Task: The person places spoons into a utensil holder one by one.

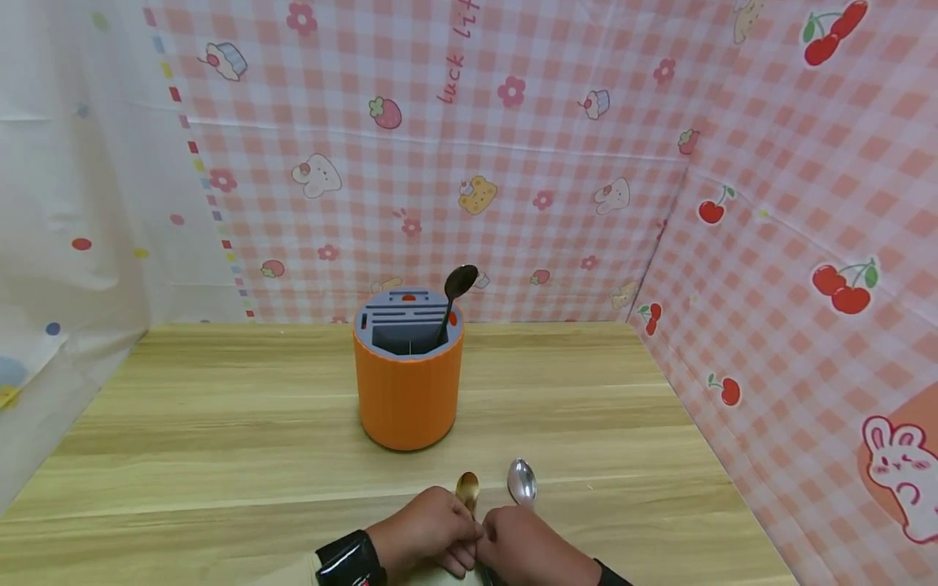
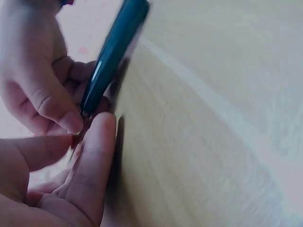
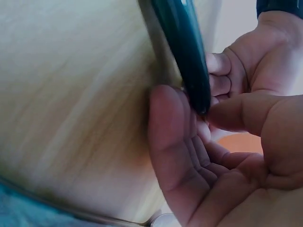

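A spoon with a gold bowl [image 1: 467, 488] and a dark green handle [image 2: 111, 59] lies between both hands, low over the wooden table. My left hand [image 1: 432, 525] pinches its thin neck between thumb and finger. Right beside it, my right hand [image 1: 531, 549] pinches the spoon where the neck meets the handle, as the right wrist view of the handle [image 3: 187, 56] shows. The fingertips of both hands almost meet and hide part of the neck. A silver spoon [image 1: 522, 482] rests on the table just beyond my right hand, its lower part covered by that hand.
An orange round utensil holder [image 1: 407, 399] with a grey slotted top stands in front of the hands. A black spoon [image 1: 460, 281] leans in it, bowl up. Patterned cloth [image 1: 440, 163] rises behind the wooden table [image 1: 220, 439] and along its sides.
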A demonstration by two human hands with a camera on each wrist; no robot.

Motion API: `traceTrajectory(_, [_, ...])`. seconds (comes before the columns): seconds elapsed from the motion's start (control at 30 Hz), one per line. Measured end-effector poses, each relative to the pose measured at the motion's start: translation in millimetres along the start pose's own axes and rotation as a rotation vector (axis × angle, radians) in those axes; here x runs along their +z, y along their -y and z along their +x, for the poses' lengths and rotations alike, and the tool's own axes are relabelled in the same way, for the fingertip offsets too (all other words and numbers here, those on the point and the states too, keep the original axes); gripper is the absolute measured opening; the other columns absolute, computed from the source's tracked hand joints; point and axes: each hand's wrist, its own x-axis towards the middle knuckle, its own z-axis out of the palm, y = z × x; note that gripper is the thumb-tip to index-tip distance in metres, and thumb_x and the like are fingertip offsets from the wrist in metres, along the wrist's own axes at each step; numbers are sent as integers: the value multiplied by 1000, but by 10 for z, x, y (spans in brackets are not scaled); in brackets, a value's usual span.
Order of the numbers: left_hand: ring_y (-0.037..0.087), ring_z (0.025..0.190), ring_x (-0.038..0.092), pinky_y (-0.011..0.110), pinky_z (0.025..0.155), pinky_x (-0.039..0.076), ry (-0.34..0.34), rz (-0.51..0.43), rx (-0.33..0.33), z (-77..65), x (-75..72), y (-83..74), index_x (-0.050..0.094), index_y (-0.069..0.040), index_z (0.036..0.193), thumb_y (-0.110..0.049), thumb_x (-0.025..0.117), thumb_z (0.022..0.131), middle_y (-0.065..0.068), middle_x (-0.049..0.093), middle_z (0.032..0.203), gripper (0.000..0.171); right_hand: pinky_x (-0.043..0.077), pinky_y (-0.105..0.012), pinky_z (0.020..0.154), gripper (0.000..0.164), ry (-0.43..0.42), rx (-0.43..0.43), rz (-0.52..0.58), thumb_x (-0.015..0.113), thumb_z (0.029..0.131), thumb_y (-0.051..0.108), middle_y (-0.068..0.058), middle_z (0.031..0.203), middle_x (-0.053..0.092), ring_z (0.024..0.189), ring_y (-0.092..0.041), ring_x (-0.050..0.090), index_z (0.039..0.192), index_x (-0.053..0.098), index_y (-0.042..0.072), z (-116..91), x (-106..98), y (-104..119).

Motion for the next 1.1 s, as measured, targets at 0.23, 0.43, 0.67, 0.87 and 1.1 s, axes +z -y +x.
traceTrajectory(0.23, [13,60,68,31,57,60,-46,-106,-22,28,-10,56,71,3,87,-3,67,94,6,69,67,10,37,-22,53,28,-29,-25,15,69,92,20,11,57,47,52,-5,43,66,58,16,2,17,-18])
traceTrajectory(0.43, [12,59,67,30,57,60,-87,-150,29,27,-3,67,67,6,88,-1,65,94,7,68,68,9,26,-20,49,41,-31,-39,45,74,87,23,13,51,36,47,-4,34,56,47,19,-44,42,7])
traceTrajectory(0.67, [11,63,65,28,61,59,-67,-198,116,5,-77,22,66,8,94,-4,64,96,5,65,71,12,28,-20,49,41,-20,-32,71,71,92,31,12,52,39,47,-5,37,59,50,19,-58,8,39])
traceTrajectory(0.87, [12,69,67,29,68,59,-73,-105,228,-34,-250,-171,64,6,100,-5,69,93,3,71,82,14,40,-21,54,26,-77,-123,83,73,93,29,10,65,56,56,-3,48,75,61,15,-11,-151,147])
traceTrajectory(1.1, [14,76,68,37,77,60,-133,-88,276,-172,-457,-561,64,6,109,-8,70,95,5,69,89,20,46,-24,53,17,-133,-139,115,73,94,25,7,71,63,59,-9,58,86,64,13,74,-394,404])
